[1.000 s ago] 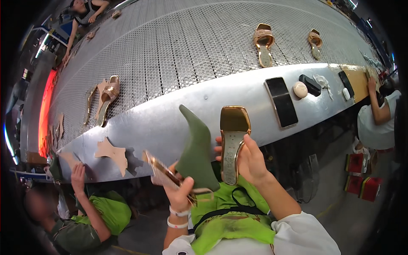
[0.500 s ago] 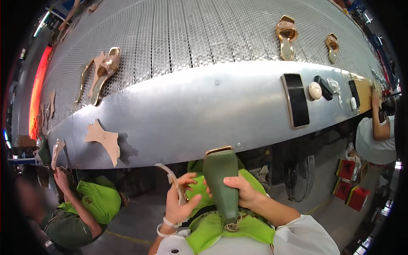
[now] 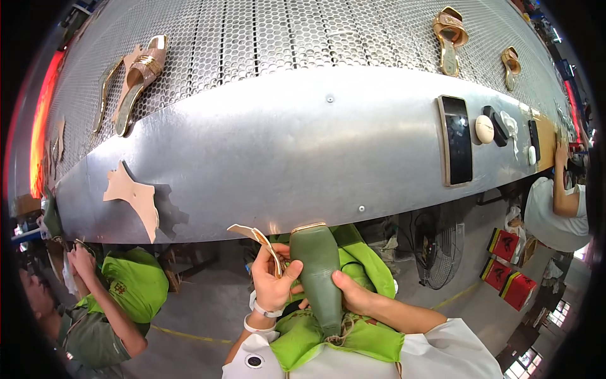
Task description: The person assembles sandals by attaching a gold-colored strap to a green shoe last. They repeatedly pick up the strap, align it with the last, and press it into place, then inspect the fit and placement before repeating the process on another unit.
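Note:
In front of my body, near the table's front edge, is a green shoe last (image 3: 315, 265) with a thin gold edge across its upper end. My right hand (image 3: 355, 295) is closed around its right side, thumb lying along it. On the other side, my left hand (image 3: 273, 285) is closed on a thin curved shoe sole (image 3: 257, 236), pale with gold along its edge. My left thumb is against the left side of the last. The other left fingers are partly hidden behind the sole and the last.
The metal table (image 3: 284, 170) bears a beige cut piece (image 3: 134, 194), a phone (image 3: 457, 139) and a round cream case (image 3: 485, 129). Sandals (image 3: 140, 76) stand on the perforated surface. A co-worker (image 3: 101, 316) sits at left. A fan (image 3: 440, 252) and red boxes (image 3: 503, 243) stand at right.
My left hand has come right to the last, its thumb now against it, still with the sole. The last has shifted slightly left in view. The co-worker's hands at left have moved.

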Demonstrator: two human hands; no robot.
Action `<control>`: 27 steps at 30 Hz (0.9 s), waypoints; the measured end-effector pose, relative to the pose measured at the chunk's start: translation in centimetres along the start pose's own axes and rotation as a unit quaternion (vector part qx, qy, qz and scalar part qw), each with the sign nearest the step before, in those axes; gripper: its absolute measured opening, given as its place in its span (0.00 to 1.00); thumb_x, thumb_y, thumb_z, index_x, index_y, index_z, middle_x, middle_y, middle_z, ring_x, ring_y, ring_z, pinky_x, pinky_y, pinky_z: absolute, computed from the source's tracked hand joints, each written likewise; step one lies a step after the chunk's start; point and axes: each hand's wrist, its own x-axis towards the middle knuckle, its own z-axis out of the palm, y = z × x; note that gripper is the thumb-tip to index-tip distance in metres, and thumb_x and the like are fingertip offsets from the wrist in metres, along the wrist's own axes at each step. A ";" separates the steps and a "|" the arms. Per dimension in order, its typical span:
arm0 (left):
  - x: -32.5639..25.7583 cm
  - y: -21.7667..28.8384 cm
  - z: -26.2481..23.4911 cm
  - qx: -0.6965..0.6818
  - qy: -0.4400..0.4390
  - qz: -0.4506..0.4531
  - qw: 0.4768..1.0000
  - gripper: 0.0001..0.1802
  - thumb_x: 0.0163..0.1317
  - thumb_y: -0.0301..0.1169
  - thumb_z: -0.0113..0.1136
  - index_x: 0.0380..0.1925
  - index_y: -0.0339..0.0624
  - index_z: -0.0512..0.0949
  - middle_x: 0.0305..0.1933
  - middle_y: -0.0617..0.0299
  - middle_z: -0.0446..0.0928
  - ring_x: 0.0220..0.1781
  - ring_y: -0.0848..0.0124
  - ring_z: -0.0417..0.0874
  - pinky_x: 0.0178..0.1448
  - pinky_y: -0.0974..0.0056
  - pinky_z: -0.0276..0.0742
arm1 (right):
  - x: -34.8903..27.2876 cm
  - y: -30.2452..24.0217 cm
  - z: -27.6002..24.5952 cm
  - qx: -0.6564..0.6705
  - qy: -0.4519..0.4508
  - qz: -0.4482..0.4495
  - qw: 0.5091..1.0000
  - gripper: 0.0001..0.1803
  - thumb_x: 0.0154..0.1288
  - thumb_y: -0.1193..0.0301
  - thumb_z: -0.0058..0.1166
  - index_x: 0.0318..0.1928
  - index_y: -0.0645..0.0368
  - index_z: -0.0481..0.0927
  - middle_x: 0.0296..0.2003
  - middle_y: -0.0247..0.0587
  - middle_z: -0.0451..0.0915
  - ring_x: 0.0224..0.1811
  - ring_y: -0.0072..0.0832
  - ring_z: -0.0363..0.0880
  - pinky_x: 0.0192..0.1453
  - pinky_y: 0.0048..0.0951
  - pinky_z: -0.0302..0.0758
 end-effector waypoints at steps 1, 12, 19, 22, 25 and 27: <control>0.0 -0.1 -0.1 0.003 0.002 0.003 1.000 0.21 0.60 0.28 0.72 0.47 0.34 0.72 0.40 0.60 0.78 0.42 0.74 0.79 0.47 0.69 0.76 | -0.1 0.2 -0.1 -0.009 -0.007 0.003 1.000 0.47 0.70 0.32 0.31 0.64 0.65 0.71 0.54 0.46 0.80 0.51 0.31 0.81 0.56 0.34 0.79; 0.3 -0.1 -1.1 0.030 0.001 0.032 0.999 0.20 0.60 0.28 0.72 0.46 0.34 0.72 0.40 0.60 0.78 0.40 0.75 0.79 0.45 0.69 0.76 | 1.8 0.9 -0.3 0.020 0.049 -0.047 0.998 0.47 0.66 0.32 0.43 0.66 0.62 0.66 0.55 0.49 0.76 0.51 0.37 0.81 0.55 0.41 0.81; 0.3 0.3 -1.4 0.033 0.005 0.029 0.999 0.21 0.60 0.28 0.72 0.47 0.34 0.71 0.39 0.60 0.79 0.39 0.75 0.79 0.43 0.69 0.76 | 1.7 1.0 0.5 0.034 0.041 -0.025 0.998 0.46 0.67 0.32 0.40 0.67 0.60 0.65 0.55 0.50 0.76 0.51 0.35 0.81 0.55 0.42 0.81; 0.3 0.0 -1.9 0.035 0.005 0.027 0.999 0.21 0.60 0.28 0.72 0.47 0.34 0.71 0.40 0.60 0.78 0.40 0.75 0.79 0.43 0.69 0.76 | 1.3 1.2 1.1 0.047 0.035 -0.026 0.998 0.42 0.72 0.36 0.34 0.63 0.63 0.70 0.51 0.47 0.79 0.49 0.31 0.81 0.53 0.36 0.79; 0.2 -0.3 -2.4 0.052 0.008 0.032 0.998 0.21 0.60 0.29 0.72 0.47 0.34 0.71 0.40 0.58 0.79 0.39 0.74 0.80 0.42 0.68 0.77 | 1.2 1.6 0.4 0.054 0.007 -0.006 0.999 0.39 0.75 0.40 0.35 0.64 0.65 0.70 0.54 0.46 0.78 0.53 0.29 0.79 0.55 0.34 0.77; 0.5 1.7 -2.0 0.053 0.016 0.009 0.998 0.21 0.57 0.28 0.73 0.45 0.34 0.73 0.38 0.56 0.81 0.38 0.70 0.83 0.41 0.66 0.78 | 1.5 0.9 0.4 -0.020 0.041 -0.072 0.996 0.37 0.73 0.45 0.42 0.66 0.65 0.66 0.59 0.48 0.74 0.58 0.31 0.75 0.59 0.36 0.75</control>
